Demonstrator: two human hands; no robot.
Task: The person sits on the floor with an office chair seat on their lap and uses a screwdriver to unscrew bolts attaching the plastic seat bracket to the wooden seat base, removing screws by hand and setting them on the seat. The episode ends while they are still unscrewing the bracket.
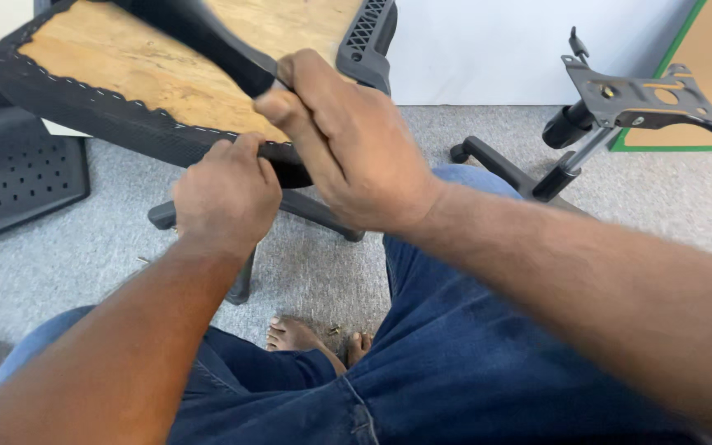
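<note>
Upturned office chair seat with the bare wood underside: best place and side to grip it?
Judging by its pose, grip the black fabric-wrapped rim of the upturned chair seat on the near edge, coming from below, towards the person. The rim is thick, rounded and stapled over the wood, so it gives purchase. The left hand already clamps it there; the right hand grips the black plastic armrest bracket.

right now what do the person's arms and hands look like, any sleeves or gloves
Both arms are bare to the edge of the picture, with no sleeves in view. The left hand and right hand wear no gloves, rings or watch. Blue jeans cover the legs.
</note>
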